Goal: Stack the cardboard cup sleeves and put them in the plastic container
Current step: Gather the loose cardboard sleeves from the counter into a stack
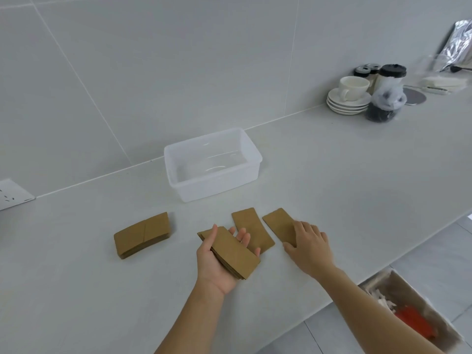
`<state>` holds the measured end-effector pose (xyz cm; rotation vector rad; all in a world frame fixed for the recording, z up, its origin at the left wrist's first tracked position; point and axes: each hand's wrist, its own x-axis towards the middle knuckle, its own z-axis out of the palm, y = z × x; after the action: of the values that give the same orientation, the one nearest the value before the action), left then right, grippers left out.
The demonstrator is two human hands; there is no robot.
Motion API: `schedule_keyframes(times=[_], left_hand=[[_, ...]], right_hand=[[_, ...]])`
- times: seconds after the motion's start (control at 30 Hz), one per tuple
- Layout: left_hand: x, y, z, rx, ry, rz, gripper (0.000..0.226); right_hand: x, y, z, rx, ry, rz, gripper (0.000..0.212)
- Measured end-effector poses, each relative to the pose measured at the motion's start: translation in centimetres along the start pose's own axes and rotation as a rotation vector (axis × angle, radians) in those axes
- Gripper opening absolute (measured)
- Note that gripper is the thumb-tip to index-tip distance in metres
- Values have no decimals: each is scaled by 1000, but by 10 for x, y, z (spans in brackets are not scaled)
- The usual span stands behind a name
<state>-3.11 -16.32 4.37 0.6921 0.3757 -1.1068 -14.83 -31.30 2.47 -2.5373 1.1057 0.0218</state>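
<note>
A clear plastic container [251, 154] stands empty on the white counter, near the wall. My left hand [215, 261] is palm up and holds a small stack of brown cardboard cup sleeves [233, 254]. My right hand [310, 245] rests fingers-down on the near end of a single flat sleeve [277, 222]. Another single sleeve [251, 229] lies between the two hands, partly under my left fingertips. A thicker pile of sleeves [141, 235] lies apart at the left.
At the back right stand a white cup on stacked saucers [348, 97], dark-lidded jars [387, 95] and a foil bag [457, 44]. A wall socket [12, 194] is at the left. The counter edge runs along the right, with an open box [413, 310] on the floor below.
</note>
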Motion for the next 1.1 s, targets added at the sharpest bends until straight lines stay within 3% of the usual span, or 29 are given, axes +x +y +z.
schedule_keyframes(times=[0.1, 0.27, 0.5, 0.67, 0.8, 0.93, 1.1], left_hand=[[1, 1, 1, -5, 0, 10, 48], [2, 7, 3, -33, 8, 25, 55], [-1, 19, 8, -27, -22, 63, 67], [-4, 25, -1, 3, -41, 76, 71], [-7, 27, -4, -48, -40, 75, 57], [-5, 30, -12, -64, -2, 84, 57], [-6, 33, -24, -124, 23, 97, 49]], right_hand=[[5, -3, -11, 22, 5, 14, 49], [10, -25, -35, 272, 30, 31, 51], [-6, -80, -41, 486, -38, -133, 51], [-22, -104, -20, 493, -113, -257, 52], [-26, -113, -8, 473, -159, -299, 49], [-24, -117, -2, 418, -202, -337, 43], [-23, -120, 7, 407, -282, -381, 49]])
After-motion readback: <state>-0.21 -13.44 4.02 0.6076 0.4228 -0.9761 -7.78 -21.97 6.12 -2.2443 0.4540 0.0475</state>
